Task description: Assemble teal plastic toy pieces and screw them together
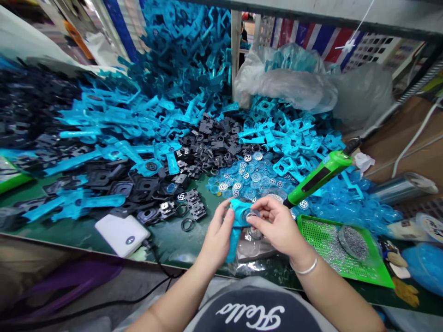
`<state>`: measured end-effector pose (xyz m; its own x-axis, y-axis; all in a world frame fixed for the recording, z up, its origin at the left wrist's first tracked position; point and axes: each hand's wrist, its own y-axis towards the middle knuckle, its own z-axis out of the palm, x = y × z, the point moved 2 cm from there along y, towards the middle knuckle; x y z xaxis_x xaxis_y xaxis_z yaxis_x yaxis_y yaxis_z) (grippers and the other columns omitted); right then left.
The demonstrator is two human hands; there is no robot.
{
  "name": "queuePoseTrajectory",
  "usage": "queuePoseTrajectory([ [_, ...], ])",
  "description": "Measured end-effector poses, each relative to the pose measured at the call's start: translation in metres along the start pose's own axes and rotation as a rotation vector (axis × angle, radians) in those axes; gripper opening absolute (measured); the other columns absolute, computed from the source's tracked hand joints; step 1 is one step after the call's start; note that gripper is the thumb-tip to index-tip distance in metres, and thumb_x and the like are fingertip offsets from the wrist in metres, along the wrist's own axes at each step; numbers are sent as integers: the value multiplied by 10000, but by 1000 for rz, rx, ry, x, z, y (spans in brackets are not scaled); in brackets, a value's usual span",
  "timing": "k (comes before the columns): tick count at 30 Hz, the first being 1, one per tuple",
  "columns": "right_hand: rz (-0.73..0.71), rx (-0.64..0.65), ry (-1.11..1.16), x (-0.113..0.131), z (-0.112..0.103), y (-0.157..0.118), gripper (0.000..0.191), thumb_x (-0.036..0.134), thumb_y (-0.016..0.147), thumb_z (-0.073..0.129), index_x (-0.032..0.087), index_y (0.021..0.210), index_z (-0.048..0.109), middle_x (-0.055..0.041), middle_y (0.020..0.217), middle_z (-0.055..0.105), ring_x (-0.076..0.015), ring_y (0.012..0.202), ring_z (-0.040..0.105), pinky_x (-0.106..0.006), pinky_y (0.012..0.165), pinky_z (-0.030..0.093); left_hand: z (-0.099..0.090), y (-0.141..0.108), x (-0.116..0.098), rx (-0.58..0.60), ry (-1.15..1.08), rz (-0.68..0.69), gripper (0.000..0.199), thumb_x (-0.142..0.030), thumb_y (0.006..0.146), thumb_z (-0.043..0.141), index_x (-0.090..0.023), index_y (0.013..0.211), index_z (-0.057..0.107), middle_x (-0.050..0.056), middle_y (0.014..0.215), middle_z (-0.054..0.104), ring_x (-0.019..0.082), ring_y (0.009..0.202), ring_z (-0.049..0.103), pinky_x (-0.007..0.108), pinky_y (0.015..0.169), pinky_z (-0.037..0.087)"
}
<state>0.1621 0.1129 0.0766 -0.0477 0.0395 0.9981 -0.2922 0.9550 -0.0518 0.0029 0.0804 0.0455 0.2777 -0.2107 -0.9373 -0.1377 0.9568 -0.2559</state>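
My left hand (220, 233) is closed around a bright blue plastic part (238, 214) at the table's front edge. The part's long arm hangs down beside the palm. My right hand (277, 223) pinches a small round clear disc (252, 215) against the right end of this part. Just beneath the hands lies a grey block (254, 249) with clear plastic on it. Behind them spreads a pile of translucent blue discs (258, 175), several with white swirl marks. A green electric screwdriver (318, 177) leans to the right of my right hand.
A green tray (372, 267) of small metal pieces sits at the right. Heaps of blue parts (121, 110) and black parts (218, 143) cover the back and left. A white box (121, 234) with a cable lies at front left.
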Motion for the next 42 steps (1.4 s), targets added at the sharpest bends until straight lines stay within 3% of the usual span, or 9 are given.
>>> queuePoseTrajectory([
  [3, -80, -48, -129, 3, -1, -1, 148, 241, 828, 756, 229, 972, 724, -14, 865, 699, -142, 727, 636, -282, 665, 556, -1, 0, -2, -30, 173, 93, 450, -621, 882, 651, -213, 1072, 633, 2, 800, 608, 192, 729, 563, 279, 676, 469],
  [9, -272, -36, -385, 7, -2, -8, 195, 210, 963, 606, 276, 1089, 740, -28, 1015, 703, -176, 958, 658, -335, 874, 552, 5, 1, -1, 69, 326, 222, 438, -592, 976, 471, -209, 770, 525, 1, 728, 501, 180, 702, 481, 270, 633, 419],
  [14, -291, -62, -397, 8, -7, -13, 202, 225, 981, 598, 259, 1179, 604, -30, 1046, 663, -171, 966, 649, -327, 877, 555, 3, 3, -2, 57, 356, 270, 363, -486, 1010, 427, -211, 802, 538, 32, 809, 581, 204, 767, 556, 296, 700, 462],
  [19, -338, 167, -481, 14, -3, -10, 289, 160, 998, 541, 292, 1203, 696, -43, 1081, 644, -168, 1019, 647, -346, 922, 556, 2, 2, -2, 16, 430, 387, 242, -375, 1020, 417, -201, 960, 574, 51, 900, 617, 215, 821, 591, 330, 780, 476],
  [22, -318, 9, -472, 12, -2, -9, 348, 136, 930, 649, 268, 1252, 670, -34, 1025, 686, -165, 926, 664, -351, 870, 579, 4, -1, -1, 44, 476, 439, 228, -337, 1026, 400, -190, 1015, 575, 71, 957, 638, 222, 874, 613, 339, 813, 476],
  [25, -387, -127, -459, 9, -1, -9, 184, 141, 838, 778, 231, 996, 749, -26, 960, 700, -170, 894, 676, -341, 835, 590, 5, -4, -3, 59, 534, 473, 227, -316, 1030, 390, -191, 994, 576, 55, 897, 628, 212, 835, 613, 319, 774, 470],
  [38, -472, -295, -527, 9, 4, -18, 95, 201, 882, 753, 249, 954, 791, -29, 903, 629, -175, 861, 643, -337, 783, 584, 0, -7, -4, 75, 610, 628, 153, -263, 1010, 476, -182, 970, 600, 25, 798, 628, 174, 699, 589, 272, 655, 454],
  [40, -451, -357, -573, 7, -1, -18, 235, 274, 831, 813, 249, 1057, 757, -52, 992, 630, -219, 960, 644, -396, 862, 586, -2, -7, -6, 86, 552, 633, 102, -285, 965, 586, -187, 971, 612, 19, 809, 635, 171, 712, 587, 268, 670, 464],
  [42, -432, -257, -567, 8, -6, -17, 432, 344, 838, 807, 265, 1243, 678, -85, 1157, 640, -254, 1108, 640, -441, 962, 573, -3, -8, -8, 146, 460, 629, 109, -293, 927, 657, -193, 949, 618, 17, 827, 643, 169, 739, 594, 261, 687, 477],
])
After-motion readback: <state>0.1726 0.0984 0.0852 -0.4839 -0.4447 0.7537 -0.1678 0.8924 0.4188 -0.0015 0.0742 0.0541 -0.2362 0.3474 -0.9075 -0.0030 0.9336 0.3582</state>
